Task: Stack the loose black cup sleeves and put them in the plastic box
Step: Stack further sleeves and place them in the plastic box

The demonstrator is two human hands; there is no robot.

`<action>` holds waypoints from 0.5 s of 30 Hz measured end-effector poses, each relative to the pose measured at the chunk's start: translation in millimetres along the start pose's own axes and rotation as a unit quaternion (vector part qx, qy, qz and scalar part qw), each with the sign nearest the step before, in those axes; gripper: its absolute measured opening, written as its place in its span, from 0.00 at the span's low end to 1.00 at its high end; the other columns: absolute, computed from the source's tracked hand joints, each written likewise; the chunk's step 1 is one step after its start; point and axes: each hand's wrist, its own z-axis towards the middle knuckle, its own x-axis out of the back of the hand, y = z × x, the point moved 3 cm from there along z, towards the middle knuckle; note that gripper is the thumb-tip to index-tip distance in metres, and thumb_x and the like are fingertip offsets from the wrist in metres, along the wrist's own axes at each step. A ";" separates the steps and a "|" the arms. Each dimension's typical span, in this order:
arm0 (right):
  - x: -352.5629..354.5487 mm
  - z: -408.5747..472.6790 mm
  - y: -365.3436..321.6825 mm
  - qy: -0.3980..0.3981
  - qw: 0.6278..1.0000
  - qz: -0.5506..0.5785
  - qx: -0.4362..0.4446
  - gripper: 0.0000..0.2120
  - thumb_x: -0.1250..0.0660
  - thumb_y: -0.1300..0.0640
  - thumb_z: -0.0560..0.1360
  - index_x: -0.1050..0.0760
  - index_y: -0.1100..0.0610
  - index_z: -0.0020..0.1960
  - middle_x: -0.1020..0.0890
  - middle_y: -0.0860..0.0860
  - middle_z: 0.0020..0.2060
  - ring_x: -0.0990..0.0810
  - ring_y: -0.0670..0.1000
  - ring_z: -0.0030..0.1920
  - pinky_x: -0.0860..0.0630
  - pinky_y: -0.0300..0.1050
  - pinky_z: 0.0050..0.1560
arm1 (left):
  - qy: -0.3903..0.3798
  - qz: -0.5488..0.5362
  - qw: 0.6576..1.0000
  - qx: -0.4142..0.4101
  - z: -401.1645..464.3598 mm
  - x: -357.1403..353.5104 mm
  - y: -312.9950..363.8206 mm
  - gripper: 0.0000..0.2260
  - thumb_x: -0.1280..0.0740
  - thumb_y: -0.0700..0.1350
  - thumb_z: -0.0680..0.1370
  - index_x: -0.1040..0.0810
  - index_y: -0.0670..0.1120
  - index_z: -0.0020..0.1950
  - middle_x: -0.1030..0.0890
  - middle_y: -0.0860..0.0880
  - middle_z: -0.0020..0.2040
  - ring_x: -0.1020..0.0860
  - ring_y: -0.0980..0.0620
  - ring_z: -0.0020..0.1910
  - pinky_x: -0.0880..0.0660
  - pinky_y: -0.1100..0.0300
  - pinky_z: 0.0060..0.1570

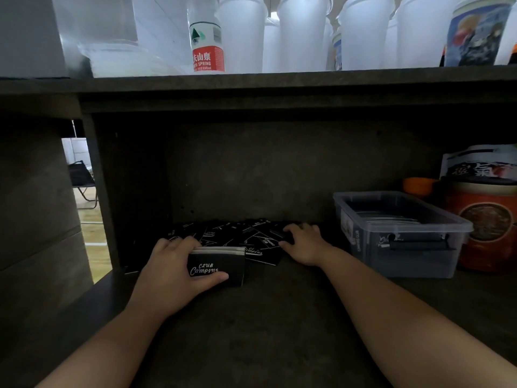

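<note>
Under a dark overhanging shelf (251, 88), the person's left hand (170, 268) grips a neat upright stack of flat black cardboard cup sleeves (216, 266) printed with white "Club Camping" lettering, thumb across the front face and fingers curled over the back. The stack stands on the dark grey counter (265, 317). Just behind it, a loose heap of the same black sleeves (237, 233) lies scattered against the back wall. The right hand (303, 242) rests on the heap's right edge, fingers bent onto the sleeves; whether it is grasping one I cannot tell. To the right, a clear rectangular plastic box (402, 233) sits lidless on the counter, with dark sleeves already lying inside. Beside it stands a round orange tin (486, 222). On the shelf above stand frosted white plastic cups (302, 35) and a red-labelled water bottle (207, 43).
</note>
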 end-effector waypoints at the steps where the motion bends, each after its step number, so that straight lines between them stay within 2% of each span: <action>1: -0.8 1.0 1.2 -0.009 1.000 -0.009 -0.003 0.27 0.42 0.41 0.80 0.40 0.50 0.75 0.37 0.57 0.73 0.42 0.60 0.72 0.39 0.53 0.71 | 0.002 -0.001 1.000 0.000 0.0 -0.5 -0.9 0.37 0.52 0.85 0.54 0.31 0.61 0.49 0.27 0.63 0.46 0.33 0.59 0.50 0.27 0.58 0.46; 4: 2.1 1.2 3.3 0.015 1.000 -0.013 0.000 0.25 0.39 0.42 0.79 0.36 0.50 0.72 0.31 0.56 0.70 0.37 0.60 0.70 0.36 0.54 0.68 | 0.003 -0.001 1.000 -0.006 -0.4 -1.5 -1.9 0.37 0.48 0.84 0.54 0.29 0.60 0.49 0.26 0.62 0.45 0.32 0.58 0.49 0.29 0.59 0.45; 7: 5.6 -0.2 2.4 0.057 0.998 0.020 -0.001 0.24 0.36 0.43 0.78 0.34 0.50 0.70 0.30 0.57 0.67 0.36 0.60 0.68 0.34 0.53 0.66 | 0.004 -0.003 1.000 -0.003 -0.7 -2.1 -1.6 0.33 0.42 0.81 0.56 0.29 0.59 0.50 0.26 0.61 0.46 0.32 0.57 0.50 0.28 0.59 0.46; 9: 12.1 -2.5 -5.3 0.119 0.986 0.120 0.012 0.22 0.35 0.44 0.77 0.32 0.51 0.68 0.27 0.56 0.63 0.32 0.58 0.66 0.31 0.50 0.64 | 0.006 -0.006 1.000 0.001 -1.0 -1.1 -1.0 0.32 0.42 0.80 0.57 0.29 0.59 0.49 0.26 0.61 0.45 0.32 0.57 0.50 0.27 0.58 0.46; 11: 18.4 -10.0 -21.3 0.153 0.947 0.283 0.024 0.19 0.34 0.45 0.77 0.28 0.52 0.64 0.22 0.53 0.58 0.25 0.53 0.60 0.28 0.46 0.61 | 0.004 -0.005 1.000 -0.002 -1.3 -0.1 0.1 0.34 0.42 0.81 0.56 0.28 0.59 0.51 0.27 0.62 0.47 0.33 0.57 0.52 0.27 0.57 0.48; 12: 17.9 -14.6 -32.4 0.122 0.920 0.370 0.023 0.18 0.33 0.46 0.77 0.27 0.53 0.63 0.21 0.53 0.57 0.22 0.52 0.57 0.26 0.46 0.60 | 0.003 -0.005 1.000 -0.005 -1.4 0.1 0.7 0.35 0.42 0.80 0.56 0.27 0.59 0.53 0.27 0.62 0.49 0.34 0.57 0.54 0.27 0.57 0.49; 15: 5.1 -30.4 -66.4 -0.066 0.811 0.581 0.010 0.12 0.34 0.50 0.78 0.25 0.54 0.59 0.18 0.56 0.54 0.18 0.52 0.52 0.21 0.48 0.57 | 0.011 -0.013 1.000 -0.017 -2.1 -0.2 1.5 0.35 0.40 0.77 0.59 0.26 0.59 0.60 0.28 0.63 0.56 0.35 0.57 0.59 0.27 0.55 0.55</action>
